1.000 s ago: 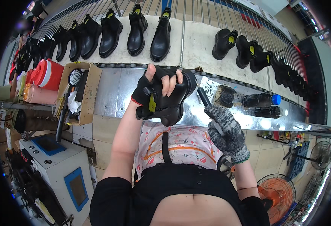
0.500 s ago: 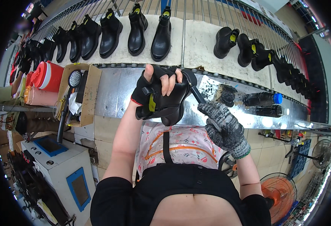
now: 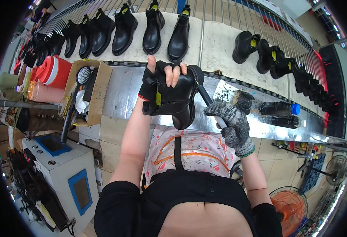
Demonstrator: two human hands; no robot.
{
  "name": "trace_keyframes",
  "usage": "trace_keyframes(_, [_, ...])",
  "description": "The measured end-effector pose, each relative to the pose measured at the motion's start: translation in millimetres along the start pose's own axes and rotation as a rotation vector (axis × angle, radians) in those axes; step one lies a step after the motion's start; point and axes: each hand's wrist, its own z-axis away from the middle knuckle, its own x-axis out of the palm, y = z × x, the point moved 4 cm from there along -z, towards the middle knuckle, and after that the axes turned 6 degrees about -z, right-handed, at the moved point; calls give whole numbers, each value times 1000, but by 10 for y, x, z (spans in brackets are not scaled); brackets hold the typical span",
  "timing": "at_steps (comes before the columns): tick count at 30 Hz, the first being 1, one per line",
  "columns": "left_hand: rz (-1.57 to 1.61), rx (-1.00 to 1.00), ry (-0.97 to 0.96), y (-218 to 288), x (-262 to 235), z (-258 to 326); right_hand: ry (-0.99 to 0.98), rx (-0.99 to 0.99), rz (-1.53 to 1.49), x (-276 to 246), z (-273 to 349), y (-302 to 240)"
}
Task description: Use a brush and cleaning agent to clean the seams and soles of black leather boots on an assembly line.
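Observation:
My left hand point(image 3: 163, 77), in a black fingerless glove, grips a black ankle boot point(image 3: 179, 96) with yellow pull tabs and holds it up in front of my chest. My right hand point(image 3: 230, 122), in a grey knitted glove, is shut on a dark-handled tool point(image 3: 207, 98) whose tip touches the boot's right side near the top. Both hands are over the near edge of a metal work surface point(image 3: 122, 94).
A conveyor point(image 3: 217, 43) carries several black boots point(image 3: 179, 29). A brush point(image 3: 240, 100) and two dark bottles point(image 3: 278, 108) lie on the metal surface. A cardboard box point(image 3: 98, 93) and a red jug point(image 3: 56, 71) are at left. A white machine point(image 3: 62, 170) is at lower left, a fan point(image 3: 292, 201) at lower right.
My right hand has moved up and left, bringing the tool's tip against the boot. My left hand has kept the boot almost still.

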Motion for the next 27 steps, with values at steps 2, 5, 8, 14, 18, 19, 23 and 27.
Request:
trace_keyframes(2, [40, 22, 42, 31, -82, 30, 17, -28, -51, 127, -11, 105])
trace_keyframes(5, [77, 51, 78, 83, -245, 105, 32, -40, -104, 299, -53, 182])
trace_keyframes(8, [95, 93, 121, 153, -309, 154, 9, -68, -89, 440, -75, 266])
trace_keyframes(14, [110, 129, 138, 169, -487, 217, -32, -102, -151, 570, -41, 415])
trace_keyframes(18, [127, 134, 189, 161, -559, 256, 4, -101, -196, 582, -40, 403])
trace_keyframes(19, [128, 132, 189, 155, -579, 260, 12, -93, -203, 581, -44, 396])
trace_keyframes(23, [122, 143, 202, 169, -623, 285, -36, -15, -204, 547, 0, 456])
trace_keyframes(27, [139, 148, 169, 178, -647, 284, -131, 48, -278, 482, 49, 525])
